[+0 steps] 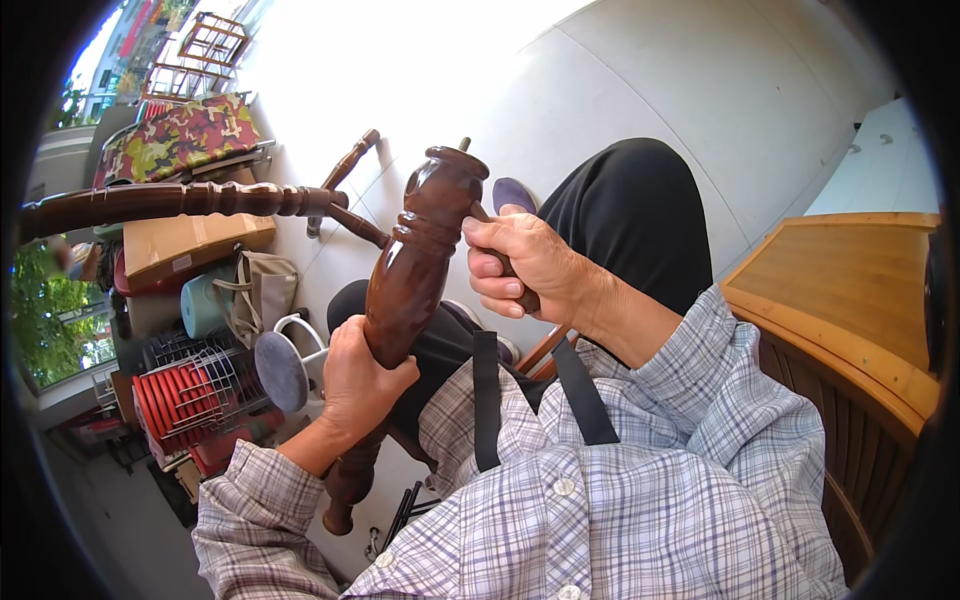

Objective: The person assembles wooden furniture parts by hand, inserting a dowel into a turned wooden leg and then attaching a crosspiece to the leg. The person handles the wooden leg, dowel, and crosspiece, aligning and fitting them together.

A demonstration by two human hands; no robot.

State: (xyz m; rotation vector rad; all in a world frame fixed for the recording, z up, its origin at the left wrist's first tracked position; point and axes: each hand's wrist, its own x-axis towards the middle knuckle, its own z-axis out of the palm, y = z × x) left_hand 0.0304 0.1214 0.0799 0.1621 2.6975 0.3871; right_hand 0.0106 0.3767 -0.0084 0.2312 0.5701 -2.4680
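A thick turned wooden post (418, 262), dark brown and glossy, stands tilted between my knees, with a small peg on its top end. My left hand (362, 375) is closed around its lower half. Fingers of my right hand (530, 262) wrap a short brown wooden piece (528, 298), like a handle or spindle. Its upper end meets the post's side just below the top; whether it sits in a hole there is hidden. A long turned rail (180, 203) reaches in from the left and joins the post through a thinner crosspiece (360, 225).
A camouflage-patterned folded item (180, 140), a cardboard box (200, 245) and a beige bag (265, 290) lie at the left. Near them are a wire rack with red items (190, 400) and a round grey-topped stool (283, 372). At right stands a wooden cabinet (840, 300).
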